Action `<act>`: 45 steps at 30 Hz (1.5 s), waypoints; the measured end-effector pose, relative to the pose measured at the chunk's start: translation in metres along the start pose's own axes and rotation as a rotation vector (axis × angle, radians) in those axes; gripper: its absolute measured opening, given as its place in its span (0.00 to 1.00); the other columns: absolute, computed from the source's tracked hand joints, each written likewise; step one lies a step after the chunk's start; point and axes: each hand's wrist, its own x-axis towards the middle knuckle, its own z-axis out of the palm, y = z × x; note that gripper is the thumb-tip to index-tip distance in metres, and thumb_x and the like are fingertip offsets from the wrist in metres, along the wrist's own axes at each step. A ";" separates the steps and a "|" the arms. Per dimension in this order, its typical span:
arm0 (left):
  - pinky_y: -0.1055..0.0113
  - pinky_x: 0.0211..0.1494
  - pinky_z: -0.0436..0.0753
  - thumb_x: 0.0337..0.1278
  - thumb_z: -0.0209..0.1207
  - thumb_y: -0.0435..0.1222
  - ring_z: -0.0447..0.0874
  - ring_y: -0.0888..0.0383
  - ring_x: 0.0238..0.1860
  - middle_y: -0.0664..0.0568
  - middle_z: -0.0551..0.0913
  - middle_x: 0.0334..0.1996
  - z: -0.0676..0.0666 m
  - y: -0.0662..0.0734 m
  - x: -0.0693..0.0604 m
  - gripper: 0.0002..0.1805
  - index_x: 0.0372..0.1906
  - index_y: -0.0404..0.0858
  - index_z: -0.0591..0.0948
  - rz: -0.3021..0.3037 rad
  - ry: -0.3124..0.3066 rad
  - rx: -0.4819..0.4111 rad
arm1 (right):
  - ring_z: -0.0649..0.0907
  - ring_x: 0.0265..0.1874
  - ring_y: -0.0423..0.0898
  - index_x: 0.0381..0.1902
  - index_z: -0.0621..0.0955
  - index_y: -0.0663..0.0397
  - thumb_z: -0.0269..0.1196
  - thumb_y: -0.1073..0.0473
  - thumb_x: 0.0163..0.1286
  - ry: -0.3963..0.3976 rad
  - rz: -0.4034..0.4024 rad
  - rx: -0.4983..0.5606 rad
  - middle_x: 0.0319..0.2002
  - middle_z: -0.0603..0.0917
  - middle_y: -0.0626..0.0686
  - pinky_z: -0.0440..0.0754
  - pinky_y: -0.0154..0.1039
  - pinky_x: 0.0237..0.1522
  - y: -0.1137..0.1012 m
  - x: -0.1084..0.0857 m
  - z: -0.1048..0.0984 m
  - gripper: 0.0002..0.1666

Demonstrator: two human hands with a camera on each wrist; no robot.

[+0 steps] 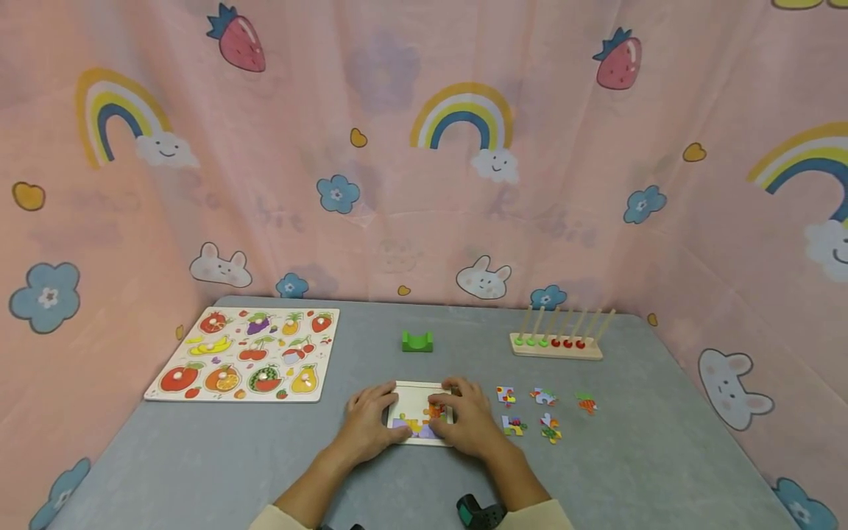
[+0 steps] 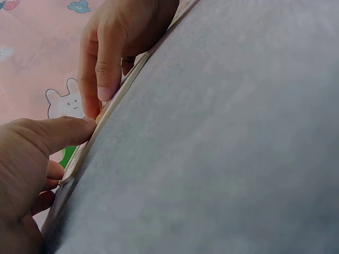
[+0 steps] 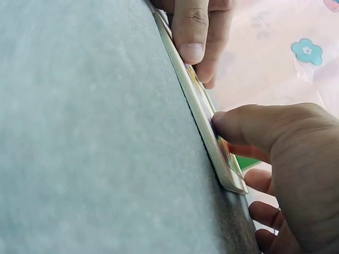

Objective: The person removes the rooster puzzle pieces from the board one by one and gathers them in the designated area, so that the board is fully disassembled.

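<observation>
A small wooden jigsaw tray [image 1: 411, 397] lies flat on the table, its lower and right parts filled with colourful pieces. My left hand [image 1: 368, 425] grips its left side, the thumb on the front edge and the fingers along the side. From the right, my right hand [image 1: 472, 421] reaches over the tray, thumb and index finger pinching an orange puzzle piece [image 1: 435, 411] inside it. Its other fingers curl by the right edge, as the right wrist view shows. Loose puzzle pieces [image 1: 513, 425] lie right of the tray.
A fruit peg puzzle board [image 1: 241, 353] lies at the back left. Behind the tray stands a green block [image 1: 417, 342] with a curved notch. A wooden peg rack [image 1: 556, 346] with green and red beads is at the back right. Printed curtain [image 1: 397, 221] encloses the table [image 1: 232, 456].
</observation>
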 end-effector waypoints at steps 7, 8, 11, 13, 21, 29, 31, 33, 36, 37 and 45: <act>0.40 0.59 0.58 0.38 0.74 0.42 0.69 0.42 0.61 0.40 0.75 0.60 -0.001 0.000 -0.001 0.33 0.51 0.26 0.80 -0.008 -0.008 0.007 | 0.71 0.46 0.51 0.42 0.85 0.50 0.72 0.58 0.52 0.032 -0.051 -0.007 0.48 0.76 0.50 0.65 0.57 0.47 -0.001 -0.001 0.001 0.17; 0.40 0.59 0.58 0.38 0.74 0.41 0.69 0.42 0.61 0.40 0.75 0.59 -0.001 0.000 -0.001 0.33 0.51 0.26 0.80 -0.008 -0.008 0.007 | 0.71 0.45 0.49 0.42 0.85 0.50 0.72 0.59 0.52 0.039 -0.065 -0.010 0.46 0.76 0.49 0.66 0.56 0.45 -0.001 -0.001 0.001 0.17; 0.40 0.59 0.58 0.38 0.74 0.41 0.69 0.42 0.60 0.40 0.75 0.59 -0.001 0.001 -0.001 0.32 0.51 0.26 0.80 -0.006 -0.005 0.007 | 0.71 0.41 0.45 0.43 0.85 0.51 0.72 0.61 0.52 0.050 -0.093 -0.019 0.42 0.77 0.45 0.66 0.51 0.42 -0.001 -0.002 0.001 0.17; 0.40 0.59 0.58 0.38 0.74 0.40 0.69 0.42 0.60 0.40 0.75 0.59 0.000 0.001 -0.001 0.32 0.50 0.26 0.80 -0.003 -0.002 0.005 | 0.71 0.40 0.44 0.44 0.86 0.53 0.71 0.62 0.53 0.046 -0.101 -0.028 0.40 0.76 0.44 0.65 0.50 0.41 -0.001 -0.002 0.001 0.17; 0.40 0.59 0.58 0.38 0.74 0.41 0.69 0.42 0.60 0.40 0.75 0.59 0.001 0.000 -0.003 0.33 0.51 0.26 0.80 -0.005 0.003 0.000 | 0.69 0.40 0.45 0.48 0.85 0.56 0.65 0.67 0.57 -0.019 -0.087 -0.027 0.41 0.73 0.45 0.63 0.52 0.45 -0.003 -0.005 -0.001 0.19; 0.40 0.58 0.58 0.38 0.74 0.41 0.69 0.42 0.60 0.41 0.76 0.59 0.001 0.000 -0.002 0.33 0.51 0.26 0.81 -0.002 0.004 0.001 | 0.69 0.43 0.45 0.51 0.85 0.57 0.63 0.70 0.56 -0.018 -0.061 -0.007 0.42 0.72 0.44 0.62 0.52 0.46 -0.004 -0.006 -0.002 0.22; 0.40 0.59 0.57 0.38 0.74 0.41 0.69 0.42 0.60 0.41 0.76 0.59 0.001 0.001 -0.002 0.33 0.51 0.26 0.81 -0.005 -0.001 -0.001 | 0.69 0.43 0.45 0.51 0.85 0.57 0.63 0.70 0.57 -0.018 -0.059 0.006 0.41 0.72 0.43 0.62 0.52 0.47 -0.005 -0.006 -0.003 0.22; 0.40 0.59 0.57 0.38 0.74 0.41 0.69 0.42 0.61 0.41 0.75 0.59 0.000 0.001 -0.002 0.33 0.51 0.26 0.81 -0.013 -0.006 -0.001 | 0.69 0.44 0.44 0.50 0.85 0.57 0.62 0.71 0.58 -0.018 -0.053 0.007 0.41 0.71 0.43 0.62 0.52 0.47 -0.005 -0.006 -0.003 0.21; 0.40 0.60 0.57 0.39 0.74 0.42 0.68 0.43 0.61 0.41 0.75 0.60 0.000 0.001 -0.001 0.33 0.51 0.27 0.81 -0.021 -0.013 -0.001 | 0.69 0.44 0.44 0.50 0.85 0.57 0.62 0.71 0.59 -0.020 -0.043 0.011 0.41 0.71 0.43 0.62 0.52 0.48 -0.005 -0.005 -0.003 0.20; 0.40 0.60 0.57 0.39 0.74 0.42 0.68 0.43 0.61 0.42 0.75 0.60 0.000 0.001 -0.001 0.33 0.51 0.27 0.81 -0.024 -0.014 -0.001 | 0.69 0.44 0.44 0.51 0.85 0.57 0.62 0.71 0.59 -0.020 -0.044 0.010 0.41 0.72 0.43 0.62 0.52 0.48 -0.005 -0.005 -0.003 0.20; 0.40 0.60 0.57 0.38 0.74 0.42 0.68 0.43 0.61 0.42 0.75 0.60 0.000 0.001 -0.001 0.33 0.51 0.27 0.81 -0.024 -0.010 0.005 | 0.69 0.45 0.45 0.52 0.84 0.58 0.63 0.70 0.56 -0.039 -0.056 0.006 0.41 0.70 0.43 0.62 0.51 0.47 -0.006 -0.005 -0.006 0.23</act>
